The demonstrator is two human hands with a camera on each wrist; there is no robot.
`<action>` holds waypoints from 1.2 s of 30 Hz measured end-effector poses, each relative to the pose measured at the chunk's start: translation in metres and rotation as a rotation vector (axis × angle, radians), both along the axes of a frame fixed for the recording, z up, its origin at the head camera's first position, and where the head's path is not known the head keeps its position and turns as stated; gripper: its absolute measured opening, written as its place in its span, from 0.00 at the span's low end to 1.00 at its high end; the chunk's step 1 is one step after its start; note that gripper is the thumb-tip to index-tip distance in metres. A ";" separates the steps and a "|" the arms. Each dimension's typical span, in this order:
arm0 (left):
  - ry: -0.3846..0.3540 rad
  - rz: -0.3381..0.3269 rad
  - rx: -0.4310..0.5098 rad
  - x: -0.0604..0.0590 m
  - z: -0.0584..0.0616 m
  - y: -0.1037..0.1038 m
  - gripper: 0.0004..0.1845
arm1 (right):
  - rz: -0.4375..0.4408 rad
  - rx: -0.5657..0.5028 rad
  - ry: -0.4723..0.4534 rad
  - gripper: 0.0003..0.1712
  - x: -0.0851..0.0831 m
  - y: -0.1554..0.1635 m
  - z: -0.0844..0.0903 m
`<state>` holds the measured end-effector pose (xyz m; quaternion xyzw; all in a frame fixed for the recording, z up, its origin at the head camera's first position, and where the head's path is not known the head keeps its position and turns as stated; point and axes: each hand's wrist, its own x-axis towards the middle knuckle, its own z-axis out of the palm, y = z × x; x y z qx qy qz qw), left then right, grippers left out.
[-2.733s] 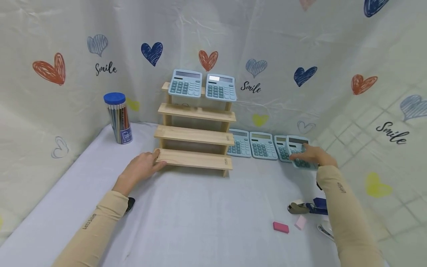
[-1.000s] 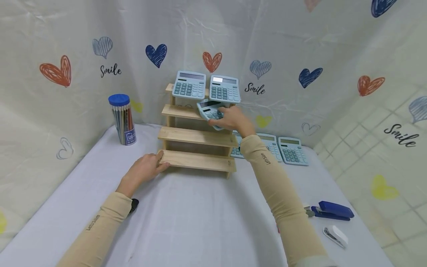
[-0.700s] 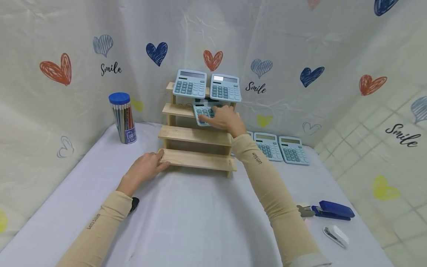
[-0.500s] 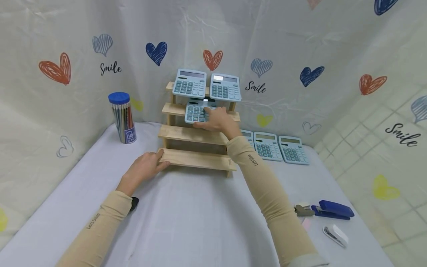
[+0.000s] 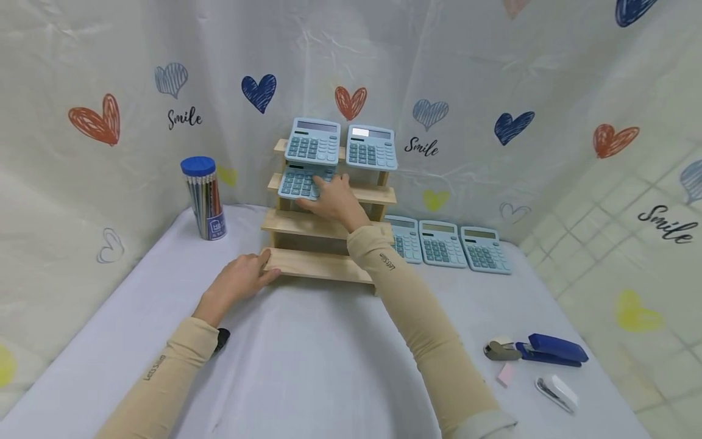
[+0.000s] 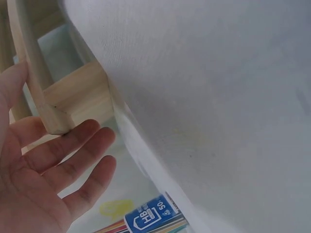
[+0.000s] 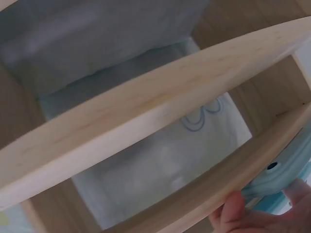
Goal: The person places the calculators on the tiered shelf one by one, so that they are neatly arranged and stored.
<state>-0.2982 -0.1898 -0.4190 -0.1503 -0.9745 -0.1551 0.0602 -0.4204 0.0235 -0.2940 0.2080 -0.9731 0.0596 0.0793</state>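
You wore snug beige sleeves on both arms, running from past the elbow right down to the wrists. Each sleeve carried small dark lettering along the forearm, too small to read for certain. Your left hand (image 5: 237, 281) and right hand (image 5: 333, 202) were bare, no gloves. A small black device sat at your left wrist, below the cuff. The right sleeve showed a paler band near the elbow.

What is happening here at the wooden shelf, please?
A person is placing light blue calculators on a stepped wooden rack. The right hand holds one calculator at the second step, under two calculators on the top step. The left hand rests against the lowest step. Three calculators lie on the table beside the rack.
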 end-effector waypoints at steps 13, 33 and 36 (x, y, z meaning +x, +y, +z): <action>0.007 0.007 -0.005 0.002 0.002 0.004 0.34 | -0.044 0.103 0.047 0.55 0.013 0.015 -0.009; 0.003 0.005 -0.002 0.004 0.000 0.002 0.34 | -0.246 -0.103 -0.137 0.49 0.020 0.200 -0.059; 0.000 0.007 -0.004 0.004 0.000 0.004 0.35 | -0.260 -0.058 -0.213 0.52 0.016 0.214 -0.076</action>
